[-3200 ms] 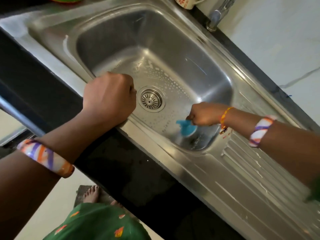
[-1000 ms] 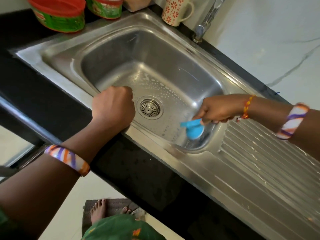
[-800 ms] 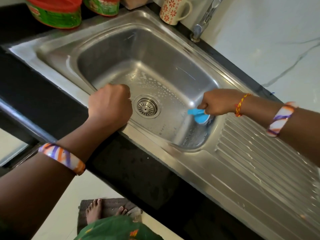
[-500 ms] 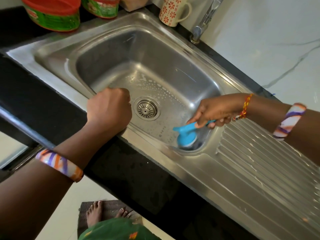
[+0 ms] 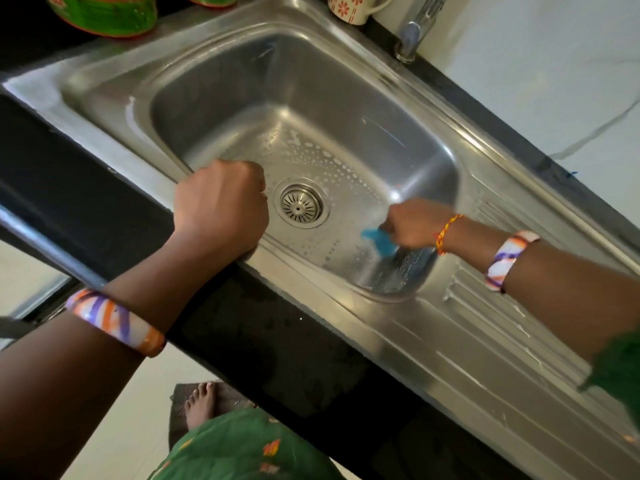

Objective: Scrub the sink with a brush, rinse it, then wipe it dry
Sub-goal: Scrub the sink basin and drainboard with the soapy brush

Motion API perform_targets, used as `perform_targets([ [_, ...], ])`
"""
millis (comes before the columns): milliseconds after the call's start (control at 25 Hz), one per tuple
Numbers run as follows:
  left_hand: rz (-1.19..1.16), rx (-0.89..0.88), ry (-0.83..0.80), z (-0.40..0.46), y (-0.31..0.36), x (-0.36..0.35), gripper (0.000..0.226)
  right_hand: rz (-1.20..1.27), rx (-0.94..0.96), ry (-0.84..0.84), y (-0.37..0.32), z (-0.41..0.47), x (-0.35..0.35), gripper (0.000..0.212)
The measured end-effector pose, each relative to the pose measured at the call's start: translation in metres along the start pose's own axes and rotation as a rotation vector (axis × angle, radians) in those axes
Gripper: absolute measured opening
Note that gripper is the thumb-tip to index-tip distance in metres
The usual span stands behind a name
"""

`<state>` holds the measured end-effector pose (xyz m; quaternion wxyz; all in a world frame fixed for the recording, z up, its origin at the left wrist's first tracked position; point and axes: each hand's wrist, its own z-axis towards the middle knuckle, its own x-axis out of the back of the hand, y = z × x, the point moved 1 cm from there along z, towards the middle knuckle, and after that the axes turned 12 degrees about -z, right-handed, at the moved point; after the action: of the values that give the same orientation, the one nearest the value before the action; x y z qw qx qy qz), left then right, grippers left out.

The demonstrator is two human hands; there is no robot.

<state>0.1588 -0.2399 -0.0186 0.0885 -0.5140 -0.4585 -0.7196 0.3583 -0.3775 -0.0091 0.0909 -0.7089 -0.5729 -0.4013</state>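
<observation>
Now the right hand (image 5: 414, 221) grips the blue brush (image 5: 379, 241) down in the steel sink (image 5: 214, 77), just right of the drain (image 5: 300, 205). Left hand (image 5: 221, 206) is a closed fist on the rim left of the drain. Best to push hard and reach every corner.

One sink (image 5: 194, 109), one brush (image 5: 377, 241), one drain strainer (image 5: 300, 205), one mug (image 5: 349, 8), one tap (image 5: 414, 32), two hands.
</observation>
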Motion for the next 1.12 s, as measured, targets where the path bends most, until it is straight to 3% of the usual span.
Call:
perform_targets([
  [80, 0.006, 0.003, 0.005, 0.000, 0.000, 0.000, 0.013, 0.182, 0.114, -0.279, -0.030, -0.004, -0.006, 0.028],
  [160, 0.014, 0.007, 0.010, 0.001, 0.001, 0.001, 0.013, 0.064, 0.085, -0.192, -0.023, 0.003, 0.000, 0.029],
  [240, 0.017, 0.003, 0.009, -0.001, 0.002, 0.001, 0.014, -0.183, -0.115, 0.095, 0.006, 0.011, 0.005, 0.029],
  [280, 0.013, 0.001, 0.009, -0.002, 0.002, 0.001, 0.014, -0.175, -0.194, 0.131, 0.011, 0.011, 0.006, 0.029],
  [360, 0.005, 0.008, 0.016, -0.002, 0.001, 0.001, 0.014, 0.033, -0.067, -0.010, -0.005, 0.014, 0.004, 0.029],
  [440, 0.007, 0.012, 0.025, 0.000, 0.000, 0.001, 0.013, 0.155, 0.054, -0.317, -0.027, 0.011, -0.001, 0.028],
  [480, 0.009, 0.008, 0.026, 0.000, 0.000, 0.001, 0.013, 0.073, 0.078, -0.271, -0.024, 0.017, 0.000, 0.029],
  [560, 0.007, -0.007, 0.021, 0.000, 0.001, 0.001, 0.014, -0.210, -0.068, 0.033, 0.006, 0.028, 0.010, 0.030],
  [600, 0.007, -0.008, 0.020, -0.001, 0.000, 0.000, 0.014, -0.209, -0.164, 0.085, 0.015, 0.029, 0.012, 0.029],
  [640, 0.006, -0.004, 0.020, -0.001, 0.000, 0.000, 0.014, -0.155, -0.140, 0.061, 0.017, 0.033, 0.011, 0.029],
  [720, 0.009, -0.010, 0.014, 0.000, 0.000, -0.001, 0.015, 0.132, -0.003, -0.258, -0.006, 0.026, 0.007, 0.027],
  [760, 0.000, -0.011, 0.014, 0.001, 0.000, 0.000, 0.015, 0.148, 0.012, -0.337, -0.014, 0.024, 0.002, 0.026],
  [840, -0.036, -0.019, 0.006, 0.000, 0.000, 0.001, 0.019, -0.038, -0.028, -0.156, -0.005, 0.032, 0.003, 0.030],
  [880, -0.049, -0.041, 0.000, 0.000, 0.000, 0.001, 0.024, -0.134, -0.082, 0.033, 0.006, 0.036, 0.005, 0.032],
  [960, -0.049, -0.084, -0.020, 0.000, 0.000, -0.001, 0.031, 0.044, -0.095, -0.026, 0.013, 0.038, 0.004, 0.031],
  [1040, -0.035, -0.099, -0.042, 0.001, 0.001, -0.001, 0.032, 0.276, -0.011, -0.341, -0.004, 0.023, 0.000, 0.031],
  [1080, -0.030, -0.097, -0.048, 0.001, 0.001, 0.000, 0.032, 0.247, -0.028, -0.351, -0.006, 0.023, -0.001, 0.031],
  [1120, -0.025, -0.096, -0.056, 0.000, 0.003, 0.001, 0.032, 0.149, -0.045, -0.251, 0.002, 0.027, -0.004, 0.031],
])
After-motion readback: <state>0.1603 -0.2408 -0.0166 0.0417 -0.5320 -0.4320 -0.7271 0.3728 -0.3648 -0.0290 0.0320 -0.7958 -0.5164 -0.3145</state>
